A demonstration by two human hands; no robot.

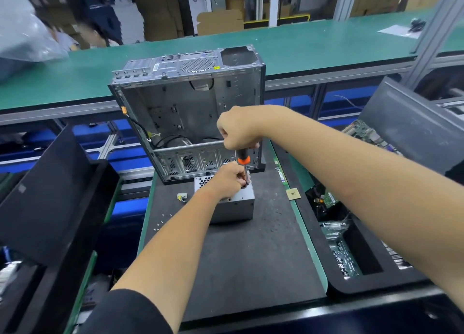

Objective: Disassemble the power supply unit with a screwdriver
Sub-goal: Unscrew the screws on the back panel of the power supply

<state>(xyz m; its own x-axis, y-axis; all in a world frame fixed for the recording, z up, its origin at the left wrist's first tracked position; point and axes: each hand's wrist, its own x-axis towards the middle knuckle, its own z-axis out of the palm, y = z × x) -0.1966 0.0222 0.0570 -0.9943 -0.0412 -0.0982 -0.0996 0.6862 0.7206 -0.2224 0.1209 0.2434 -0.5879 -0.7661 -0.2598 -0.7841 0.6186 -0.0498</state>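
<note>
A grey metal power supply unit [238, 207] stands on the black mat [238, 258] in front of an empty computer case. My right hand [238, 130] grips the top of a black and orange screwdriver [243, 158], held upright with its tip down at the unit's top right corner. My left hand [227, 180] rests on top of the unit, with its fingers curled at the screwdriver shaft near the tip. The screw itself is hidden by my fingers.
The open computer case [188, 115] stands just behind the unit. A small white connector [181, 197] and loose screws [160, 223] lie left on the mat. A CPU chip [293, 194] lies right. Black bins with circuit boards [346, 253] flank the mat.
</note>
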